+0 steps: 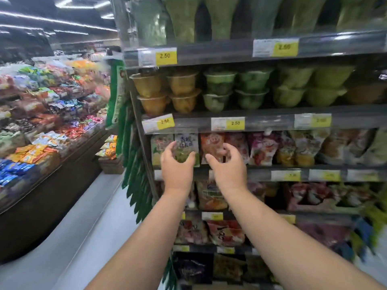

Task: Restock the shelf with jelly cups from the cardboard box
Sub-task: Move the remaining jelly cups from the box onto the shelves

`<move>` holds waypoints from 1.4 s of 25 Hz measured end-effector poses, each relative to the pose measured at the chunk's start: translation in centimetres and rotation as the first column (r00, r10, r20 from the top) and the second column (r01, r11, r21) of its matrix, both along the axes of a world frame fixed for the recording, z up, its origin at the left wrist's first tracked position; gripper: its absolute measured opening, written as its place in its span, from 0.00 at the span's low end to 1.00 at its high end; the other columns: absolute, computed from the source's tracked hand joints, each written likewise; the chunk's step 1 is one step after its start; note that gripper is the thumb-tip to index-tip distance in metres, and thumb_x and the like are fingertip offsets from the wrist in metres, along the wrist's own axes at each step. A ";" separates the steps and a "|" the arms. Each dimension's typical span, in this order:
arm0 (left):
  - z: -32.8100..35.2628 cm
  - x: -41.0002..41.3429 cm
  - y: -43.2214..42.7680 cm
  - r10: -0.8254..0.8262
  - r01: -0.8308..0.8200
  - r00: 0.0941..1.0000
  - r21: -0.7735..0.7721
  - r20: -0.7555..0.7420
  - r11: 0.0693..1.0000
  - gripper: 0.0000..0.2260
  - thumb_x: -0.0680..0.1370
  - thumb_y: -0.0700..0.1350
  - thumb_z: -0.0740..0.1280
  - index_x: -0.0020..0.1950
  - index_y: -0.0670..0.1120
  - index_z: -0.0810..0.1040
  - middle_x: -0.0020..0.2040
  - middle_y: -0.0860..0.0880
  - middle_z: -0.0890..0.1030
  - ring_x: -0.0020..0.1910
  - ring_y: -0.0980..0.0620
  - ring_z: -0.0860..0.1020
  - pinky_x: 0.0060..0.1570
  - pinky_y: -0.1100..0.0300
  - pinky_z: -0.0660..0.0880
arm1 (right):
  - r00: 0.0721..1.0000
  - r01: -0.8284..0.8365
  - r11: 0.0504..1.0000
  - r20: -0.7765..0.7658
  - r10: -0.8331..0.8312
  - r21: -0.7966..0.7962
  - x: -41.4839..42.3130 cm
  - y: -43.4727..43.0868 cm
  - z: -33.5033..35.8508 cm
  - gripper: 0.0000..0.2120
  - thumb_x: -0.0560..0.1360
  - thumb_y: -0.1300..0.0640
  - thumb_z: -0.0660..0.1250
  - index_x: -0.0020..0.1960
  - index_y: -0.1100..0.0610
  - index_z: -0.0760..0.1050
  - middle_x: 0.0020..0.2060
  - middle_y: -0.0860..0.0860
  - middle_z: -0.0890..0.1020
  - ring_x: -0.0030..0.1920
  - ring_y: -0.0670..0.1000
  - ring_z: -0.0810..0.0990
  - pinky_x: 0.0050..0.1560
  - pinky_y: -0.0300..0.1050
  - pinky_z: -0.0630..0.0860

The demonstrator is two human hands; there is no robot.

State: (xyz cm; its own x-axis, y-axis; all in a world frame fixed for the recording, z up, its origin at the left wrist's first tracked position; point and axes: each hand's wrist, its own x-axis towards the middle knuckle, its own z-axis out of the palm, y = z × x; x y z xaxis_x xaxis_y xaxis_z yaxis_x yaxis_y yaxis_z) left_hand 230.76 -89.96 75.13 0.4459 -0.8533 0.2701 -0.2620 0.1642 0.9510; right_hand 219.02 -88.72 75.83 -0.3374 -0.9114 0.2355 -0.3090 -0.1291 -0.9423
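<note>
Both my arms reach forward toward the shelf unit. My left hand [178,164] and my right hand [227,165] hover side by side in front of the shelf of bagged sweets, fingers loosely spread, holding nothing. Orange jelly cups [167,91] stand stacked two high at the left end of the shelf [261,120] above my hands. Green jelly cups [234,90] sit to their right, then paler green ones [310,86]. Only a sliver of brown at the bottom edge could be the cardboard box; I cannot tell.
Bagged sweets [211,147] fill the shelf behind my hands, with more bags on the shelves below. Yellow price tags [235,123] line the shelf edges. A long open candy display [48,114] runs along the left of the pale aisle floor [83,237]. Green strips [136,170] hang at the shelf's left end.
</note>
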 end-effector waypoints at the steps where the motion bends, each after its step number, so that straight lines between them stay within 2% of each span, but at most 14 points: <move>1: -1.0 -1.8 0.8 -0.033 0.034 0.999 0.037 -0.012 0.999 0.25 0.75 0.48 0.72 0.69 0.51 0.70 0.68 0.49 0.72 0.67 0.52 0.71 0.67 0.54 0.69 | 1.000 -0.002 0.999 -0.005 0.002 0.042 -1.8 0.7 -1.2 0.27 0.73 0.45 0.71 0.69 0.48 0.69 0.54 0.43 0.74 0.56 0.47 0.75 0.54 0.44 0.73; 5: -5.7 -8.2 3.2 -0.119 0.129 0.991 0.193 -0.063 0.973 0.25 0.76 0.49 0.71 0.70 0.50 0.69 0.66 0.52 0.74 0.66 0.53 0.73 0.66 0.50 0.72 | 1.000 0.010 0.985 0.010 -0.012 0.172 -8.4 3.0 -5.9 0.29 0.73 0.44 0.71 0.71 0.49 0.68 0.56 0.45 0.75 0.57 0.48 0.76 0.54 0.47 0.76; 9: -12.1 -13.4 5.0 -0.214 0.230 0.973 0.366 -0.083 0.902 0.24 0.76 0.50 0.71 0.70 0.50 0.69 0.64 0.53 0.75 0.63 0.53 0.75 0.62 0.54 0.74 | 0.999 0.031 0.939 0.031 -0.044 0.341 -14.9 4.8 -12.9 0.29 0.73 0.45 0.71 0.70 0.50 0.68 0.55 0.46 0.75 0.56 0.50 0.76 0.53 0.45 0.74; 13: -21.2 -16.6 5.6 -0.301 0.296 0.949 0.596 -0.094 0.747 0.24 0.77 0.50 0.70 0.70 0.48 0.69 0.63 0.50 0.75 0.59 0.54 0.75 0.56 0.60 0.71 | 0.986 0.081 0.822 0.075 -0.148 0.563 -19.7 6.0 -22.1 0.29 0.73 0.47 0.72 0.70 0.54 0.68 0.52 0.49 0.77 0.54 0.51 0.77 0.55 0.45 0.73; 15: -23.2 -16.5 6.2 -0.336 0.327 0.935 0.634 -0.110 0.701 0.24 0.76 0.49 0.71 0.70 0.47 0.69 0.63 0.50 0.75 0.59 0.53 0.75 0.57 0.59 0.71 | 0.981 0.089 0.800 0.086 -0.173 0.593 -20.6 6.9 -24.0 0.29 0.72 0.49 0.74 0.68 0.56 0.69 0.49 0.49 0.76 0.54 0.53 0.78 0.55 0.44 0.73; 19: -33.2 -17.9 5.6 -0.434 0.351 0.894 0.784 -0.116 0.512 0.24 0.75 0.50 0.72 0.69 0.47 0.70 0.65 0.47 0.75 0.61 0.49 0.76 0.64 0.54 0.72 | 0.950 0.179 0.642 0.038 -0.310 0.746 -22.8 8.1 -34.6 0.27 0.69 0.51 0.76 0.64 0.59 0.72 0.50 0.52 0.80 0.54 0.54 0.80 0.55 0.44 0.73; 22: -41.0 -18.3 6.7 -0.497 0.333 0.861 0.860 -0.110 0.387 0.24 0.76 0.49 0.71 0.70 0.47 0.69 0.65 0.48 0.75 0.61 0.49 0.76 0.64 0.57 0.71 | 0.940 0.190 0.521 -0.001 -0.341 0.832 -23.3 10.6 -42.9 0.27 0.69 0.52 0.76 0.65 0.58 0.73 0.51 0.53 0.79 0.54 0.53 0.79 0.62 0.46 0.74; 24: -47.1 -18.3 7.8 -0.514 0.313 0.849 0.903 -0.128 0.293 0.24 0.75 0.49 0.72 0.69 0.47 0.70 0.63 0.50 0.75 0.59 0.51 0.76 0.64 0.60 0.70 | 0.945 0.163 0.427 -0.016 -0.327 0.890 -23.3 11.9 -48.6 0.27 0.70 0.51 0.75 0.66 0.57 0.72 0.57 0.54 0.80 0.58 0.55 0.79 0.62 0.45 0.72; 27: -56.9 -18.4 9.0 -0.539 0.239 0.836 0.954 -0.107 0.182 0.28 0.68 0.56 0.73 0.66 0.49 0.73 0.63 0.47 0.77 0.61 0.48 0.77 0.66 0.54 0.71 | 0.965 0.111 0.320 -0.025 -0.262 0.941 -23.1 13.8 -57.6 0.26 0.71 0.51 0.74 0.66 0.59 0.72 0.59 0.55 0.81 0.61 0.56 0.78 0.58 0.42 0.70; 31: -68.9 -20.0 9.1 -0.620 0.190 0.778 0.979 -0.104 0.073 0.24 0.75 0.52 0.71 0.69 0.50 0.71 0.64 0.50 0.76 0.63 0.50 0.75 0.64 0.58 0.70 | 0.990 0.090 0.282 -0.055 -0.130 0.955 -23.1 13.8 -69.7 0.22 0.72 0.52 0.73 0.61 0.61 0.75 0.57 0.59 0.81 0.60 0.59 0.78 0.55 0.44 0.71; 35: -80.6 -21.2 8.2 -0.650 0.148 0.756 0.987 -0.077 0.056 0.24 0.77 0.54 0.68 0.71 0.52 0.69 0.69 0.52 0.73 0.67 0.51 0.72 0.55 0.63 0.66 | 0.998 0.024 0.287 -0.039 0.044 0.958 -21.6 12.5 -81.3 0.22 0.72 0.47 0.73 0.60 0.58 0.75 0.56 0.56 0.81 0.58 0.58 0.79 0.52 0.43 0.71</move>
State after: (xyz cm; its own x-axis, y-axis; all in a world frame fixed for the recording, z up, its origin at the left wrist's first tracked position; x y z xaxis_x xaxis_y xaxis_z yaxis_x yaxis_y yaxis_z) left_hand 209.57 -81.79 -5.45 0.0388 -0.5421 -0.8394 -0.7800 -0.5415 0.3136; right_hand 197.42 -76.21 -5.50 -0.3464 -0.5015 -0.7928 -0.3617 0.8511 -0.3804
